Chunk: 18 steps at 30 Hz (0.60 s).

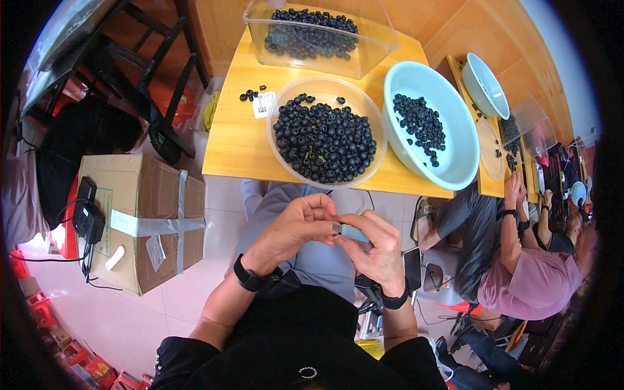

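Observation:
Both my hands meet above my lap, just in front of the table's near edge. My right hand (pixel 380 255) grips a small pale-blue tool (pixel 354 234) with a grey metal end pointing left; its exact kind is unclear. My left hand (pixel 290 235) is closed in a pinch at that metal end, and whatever it holds is hidden by the fingers. Beyond the hands, a round clear tub (pixel 278 148) holds many small black bead-like parts (pixel 325 140). To its right stands a light-blue basin (pixel 463 159) with more black parts (pixel 421 127).
Behind the tub, a clear rectangular bin (pixel 325 67) holds more black parts. Loose parts (pixel 250 95) and a white label (pixel 263 105) lie on the wooden table (pixel 234 146). A taped cardboard box (pixel 153 195) stands left. A person in pink (pixel 533 286) works at right beside another basin (pixel 489 88).

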### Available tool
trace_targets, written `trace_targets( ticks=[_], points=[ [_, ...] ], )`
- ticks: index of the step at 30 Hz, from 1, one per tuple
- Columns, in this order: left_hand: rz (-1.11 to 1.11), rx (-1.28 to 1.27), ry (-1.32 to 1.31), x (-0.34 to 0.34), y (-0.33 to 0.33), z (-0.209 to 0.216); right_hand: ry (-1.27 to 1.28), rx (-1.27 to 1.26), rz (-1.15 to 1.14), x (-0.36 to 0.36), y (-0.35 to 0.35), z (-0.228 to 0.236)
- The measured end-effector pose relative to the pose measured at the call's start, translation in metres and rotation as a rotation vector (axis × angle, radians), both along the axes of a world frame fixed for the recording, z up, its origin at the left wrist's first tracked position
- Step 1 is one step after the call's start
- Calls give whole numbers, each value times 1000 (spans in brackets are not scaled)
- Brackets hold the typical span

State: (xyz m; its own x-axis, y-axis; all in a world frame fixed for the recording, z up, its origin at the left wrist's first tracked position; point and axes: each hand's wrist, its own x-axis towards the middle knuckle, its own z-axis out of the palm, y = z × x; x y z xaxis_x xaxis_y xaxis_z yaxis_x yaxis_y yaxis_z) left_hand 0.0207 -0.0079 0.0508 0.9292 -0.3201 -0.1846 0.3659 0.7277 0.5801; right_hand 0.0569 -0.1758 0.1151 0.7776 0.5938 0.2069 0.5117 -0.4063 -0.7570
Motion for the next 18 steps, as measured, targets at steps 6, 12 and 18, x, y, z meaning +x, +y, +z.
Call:
trace_targets(
  ticks=[6,12,18],
  points=[
    [30,282,-14,19,4,5,-259,-77,-135,27,-16,9],
    [369,1235,-317,65,25,7,-361,-72,-560,108,-42,35],
    [361,1650,-514,83,-6,-2,-304,-14,-527,66,-37,15]
  ],
)
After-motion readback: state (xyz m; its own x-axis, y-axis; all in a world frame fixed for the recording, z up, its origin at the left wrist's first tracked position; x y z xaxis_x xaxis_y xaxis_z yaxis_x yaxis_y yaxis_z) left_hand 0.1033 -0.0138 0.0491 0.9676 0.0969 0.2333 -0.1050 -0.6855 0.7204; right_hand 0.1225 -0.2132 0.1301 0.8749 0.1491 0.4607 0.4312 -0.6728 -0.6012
